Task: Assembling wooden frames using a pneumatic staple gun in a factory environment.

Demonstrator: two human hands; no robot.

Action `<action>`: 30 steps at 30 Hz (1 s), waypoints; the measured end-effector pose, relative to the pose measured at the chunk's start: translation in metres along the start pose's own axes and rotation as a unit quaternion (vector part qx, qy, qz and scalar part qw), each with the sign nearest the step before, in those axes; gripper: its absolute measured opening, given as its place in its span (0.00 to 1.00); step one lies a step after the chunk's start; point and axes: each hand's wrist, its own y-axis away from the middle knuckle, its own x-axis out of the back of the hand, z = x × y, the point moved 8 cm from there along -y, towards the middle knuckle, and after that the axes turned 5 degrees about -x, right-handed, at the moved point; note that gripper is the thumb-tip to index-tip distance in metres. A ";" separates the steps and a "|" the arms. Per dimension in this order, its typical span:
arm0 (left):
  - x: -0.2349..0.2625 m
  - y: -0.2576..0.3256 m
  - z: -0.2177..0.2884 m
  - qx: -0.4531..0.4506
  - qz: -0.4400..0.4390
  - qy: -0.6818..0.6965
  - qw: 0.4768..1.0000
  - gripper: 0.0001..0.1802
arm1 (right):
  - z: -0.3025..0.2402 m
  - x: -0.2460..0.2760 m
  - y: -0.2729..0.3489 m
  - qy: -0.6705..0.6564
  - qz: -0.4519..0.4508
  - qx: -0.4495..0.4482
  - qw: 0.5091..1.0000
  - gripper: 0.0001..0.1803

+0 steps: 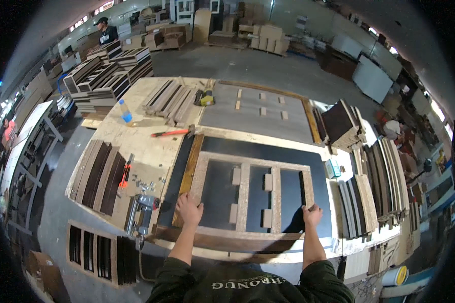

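A wooden frame (242, 199) of particleboard strips, with two inner bars, lies over a dark board (318, 166) on the workbench in front of me. My left hand (188, 209) is closed round the lower part of the frame's left rail. At the lower end of the right rail, my right hand (312, 215) grips with bent fingers. Small wood blocks (268, 182) stand against the inner bars. A brown wooden strip (227, 239) runs along the near edge, and another strip (192, 166) borders the left side.
On the bench's left lie a nail gun (143, 214), loose staples, an orange-handled knife (126, 171), a hammer (171, 133), a bottle (125, 112) and stacked strips (98, 174). More strips (356, 202) are piled right. Behind is a grey panel (258, 113) with blocks. A person (106, 33) stands far left.
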 end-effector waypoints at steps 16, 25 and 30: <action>0.097 -0.063 0.057 -0.131 0.321 0.235 0.908 0.34 | -0.044 0.059 -0.059 -0.419 0.176 0.063 0.888 0.30; 0.090 -0.143 0.074 -0.036 0.206 0.273 0.939 0.39 | -0.098 0.074 -0.107 -0.418 0.123 0.023 0.900 0.30; 0.064 -0.135 0.059 -0.042 0.226 0.299 0.926 0.28 | -0.097 0.028 -0.112 -0.418 0.092 0.031 0.903 0.30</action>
